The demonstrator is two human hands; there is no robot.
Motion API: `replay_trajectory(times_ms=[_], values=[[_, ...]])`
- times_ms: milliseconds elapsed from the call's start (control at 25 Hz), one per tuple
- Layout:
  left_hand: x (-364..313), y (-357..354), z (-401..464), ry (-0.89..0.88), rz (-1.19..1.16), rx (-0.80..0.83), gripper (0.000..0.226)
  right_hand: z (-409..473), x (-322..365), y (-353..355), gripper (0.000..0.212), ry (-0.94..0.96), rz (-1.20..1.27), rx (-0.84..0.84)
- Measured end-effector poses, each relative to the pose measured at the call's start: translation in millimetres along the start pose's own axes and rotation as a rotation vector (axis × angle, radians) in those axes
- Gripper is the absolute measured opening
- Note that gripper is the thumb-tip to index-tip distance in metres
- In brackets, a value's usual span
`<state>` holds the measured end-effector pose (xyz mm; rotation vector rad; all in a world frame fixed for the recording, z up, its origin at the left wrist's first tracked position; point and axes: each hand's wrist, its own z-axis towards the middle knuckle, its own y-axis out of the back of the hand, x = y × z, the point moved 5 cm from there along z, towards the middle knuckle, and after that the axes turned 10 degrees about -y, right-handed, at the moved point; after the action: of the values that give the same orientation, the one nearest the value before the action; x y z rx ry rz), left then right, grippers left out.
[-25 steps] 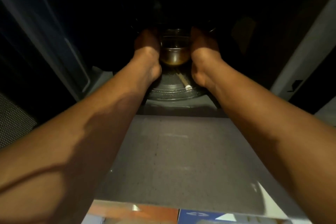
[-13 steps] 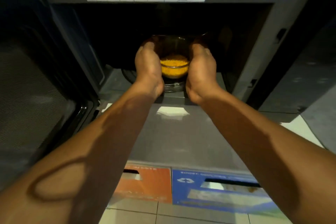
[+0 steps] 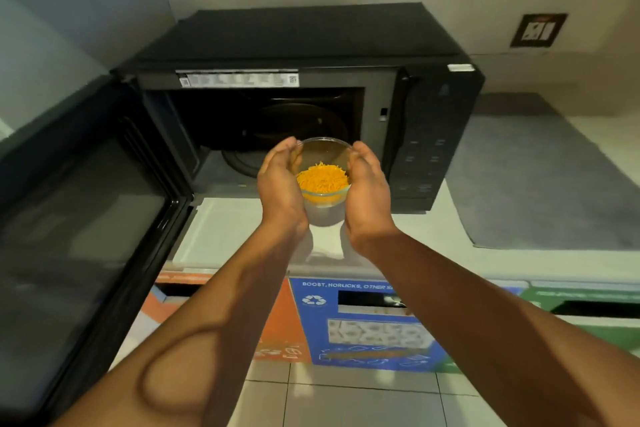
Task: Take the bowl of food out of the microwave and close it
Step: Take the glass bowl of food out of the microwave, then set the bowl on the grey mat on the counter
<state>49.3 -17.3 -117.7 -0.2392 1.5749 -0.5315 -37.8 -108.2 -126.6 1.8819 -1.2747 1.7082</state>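
Note:
A clear glass bowl (image 3: 323, 163) with orange shredded food in it is held between both palms, in the air just in front of the microwave's opening and above the counter. My left hand (image 3: 280, 187) presses its left side and my right hand (image 3: 367, 189) its right side. The black microwave (image 3: 311, 42) stands on the counter with its cavity dark and its turntable visible inside. Its door (image 3: 79, 218) is swung wide open to the left.
A white counter (image 3: 221, 232) runs below the microwave, with a grey mat (image 3: 540, 184) on its right part. Orange, blue and green recycling bin labels (image 3: 367, 322) line the front below the counter. A wall socket (image 3: 538, 29) is at the upper right. Tiled floor lies below.
Both hands have drawn the bowl out of the microwave cavity toward me. The view has pulled back and up, so the whole microwave and counter now show.

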Motion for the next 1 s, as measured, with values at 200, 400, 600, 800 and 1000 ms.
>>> replay_trajectory(times_ms=[200,400,600,800,1000], values=[[11,-33,-35,0.074,-0.02,0.076,0.023,-22,24,45,0.039,0.027,-0.064,-0.129],[38,-83,-86,0.135,-0.097,0.229,0.018,-44,46,111,0.036,0.087,-0.022,-0.319],[96,-164,-133,0.232,-0.077,0.383,0.017,-33,77,209,0.032,0.106,0.102,-0.478],[166,-248,-153,0.252,-0.015,0.464,0.02,11,107,309,0.034,0.127,0.072,-0.58],[237,-322,-157,0.24,0.073,0.49,0.029,69,114,392,0.034,0.11,0.074,-0.589]])
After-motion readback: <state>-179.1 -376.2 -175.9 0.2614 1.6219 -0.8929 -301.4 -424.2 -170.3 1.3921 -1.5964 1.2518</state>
